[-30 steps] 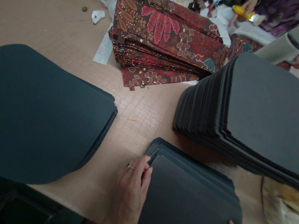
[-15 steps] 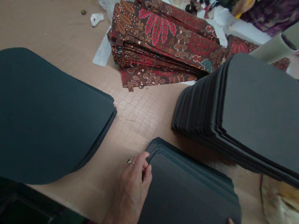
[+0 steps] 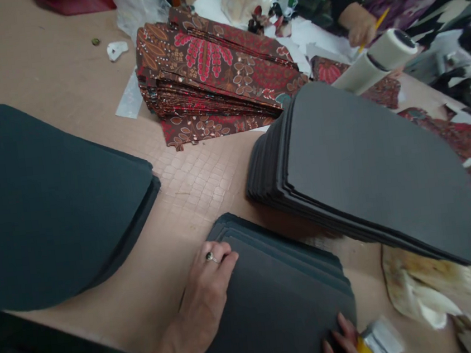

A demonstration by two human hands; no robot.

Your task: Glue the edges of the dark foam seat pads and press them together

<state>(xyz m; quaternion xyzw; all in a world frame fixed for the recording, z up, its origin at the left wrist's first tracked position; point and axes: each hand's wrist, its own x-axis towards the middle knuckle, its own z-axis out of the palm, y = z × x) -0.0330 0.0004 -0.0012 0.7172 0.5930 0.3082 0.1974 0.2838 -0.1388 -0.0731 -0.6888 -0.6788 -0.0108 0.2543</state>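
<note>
A fanned stack of dark grey-green sheets (image 3: 282,301) lies in front of me, its far edges stepped one behind another. My left hand (image 3: 209,286), with a ring on one finger, is closed at the stack's far left corner, fingers bent over the edge of the sheets. At the lower right, my right hand (image 3: 343,345) is partly cut off by the frame. Its fingertips rest on the sheets near their right edge, and what looks like a yellow-handled flat brush (image 3: 381,342) sticks out from under its fingers.
A tall stack of dark sheets (image 3: 369,162) stands at right, another stack (image 3: 53,201) at left. Behind lie folded flowered fabric pieces (image 3: 216,72), a clear plastic bag (image 3: 140,9) and a white roll (image 3: 371,64). Across the table, another person's hand (image 3: 358,24) is beside a yellow pencil.
The view has shifted, so most things sit farther left. My right hand shows more, with the yellow brush now visible. My left hand stays at the same corner, its fingers slightly farther over the sheets.
</note>
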